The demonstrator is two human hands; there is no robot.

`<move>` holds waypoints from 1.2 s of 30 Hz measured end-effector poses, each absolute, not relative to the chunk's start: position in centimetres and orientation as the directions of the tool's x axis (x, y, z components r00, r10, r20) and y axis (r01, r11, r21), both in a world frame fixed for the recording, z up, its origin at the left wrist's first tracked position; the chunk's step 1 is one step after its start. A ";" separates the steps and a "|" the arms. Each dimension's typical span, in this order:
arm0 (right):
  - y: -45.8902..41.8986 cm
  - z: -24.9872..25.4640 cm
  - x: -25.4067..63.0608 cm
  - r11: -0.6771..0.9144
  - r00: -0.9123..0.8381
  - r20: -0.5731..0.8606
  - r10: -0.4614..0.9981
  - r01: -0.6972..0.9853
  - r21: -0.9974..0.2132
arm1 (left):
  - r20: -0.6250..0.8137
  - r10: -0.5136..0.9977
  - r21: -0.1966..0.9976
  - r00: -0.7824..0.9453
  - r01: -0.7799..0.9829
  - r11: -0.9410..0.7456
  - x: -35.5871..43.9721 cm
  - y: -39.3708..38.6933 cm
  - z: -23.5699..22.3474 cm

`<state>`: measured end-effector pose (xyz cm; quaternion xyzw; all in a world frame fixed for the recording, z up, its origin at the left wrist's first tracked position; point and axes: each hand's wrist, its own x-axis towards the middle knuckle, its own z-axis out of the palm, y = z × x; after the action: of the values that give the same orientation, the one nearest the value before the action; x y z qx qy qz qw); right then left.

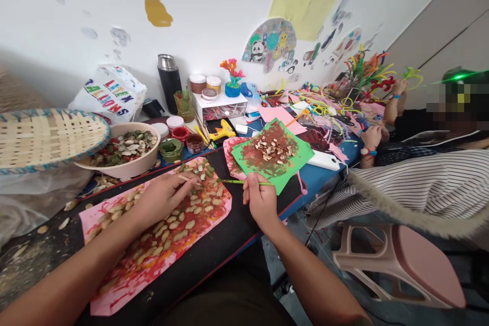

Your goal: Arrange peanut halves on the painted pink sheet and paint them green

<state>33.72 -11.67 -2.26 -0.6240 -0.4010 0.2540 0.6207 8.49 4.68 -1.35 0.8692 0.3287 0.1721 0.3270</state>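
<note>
My right hand (260, 198) is closed on a thin green paintbrush (229, 181). Its tip points left, toward the far right part of a pink sheet (100, 307) smeared with red and orange paint. Many peanut shells (181, 235) lie on that sheet, some at the far end coloured green. Over them, my left hand (162, 197) has its fingers drawn together, with a thin pale piece at the fingertips that I cannot make out clearly. Beyond my right hand, a green sheet (294, 167) carries brown paint and shell pieces (275, 149).
Open paint jars, green (171, 151) and red (180, 135), stand behind the sheet near a yellow glue gun (222, 131). At left are a bowl of shells (141, 159) and a woven basket (49, 137). A co-worker's hands (372, 137) and a pink stool (424, 265) are at right.
</note>
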 end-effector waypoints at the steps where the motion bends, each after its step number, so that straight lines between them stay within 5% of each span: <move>1: -11.6 -2.3 33.6 0.094 0.542 0.179 0.821 0.181 -0.979 | 0.081 0.684 0.683 0.725 0.460 -0.568 8.4 4.7 -1.3; 23: -11.1 -1.9 32.8 0.095 0.517 0.108 0.849 0.050 -0.994 | 0.165 0.823 0.709 0.543 0.515 -0.482 7.7 5.9 -1.0; 36: -8.6 -2.0 31.7 0.115 0.469 0.148 0.871 0.098 -0.988 | 0.129 0.802 0.674 0.583 0.542 -0.502 8.1 6.1 -1.7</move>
<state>31.70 -8.57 -1.99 -0.5885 -0.4117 0.3101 0.6230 8.12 6.12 -1.67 0.8384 0.4009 0.2191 0.2972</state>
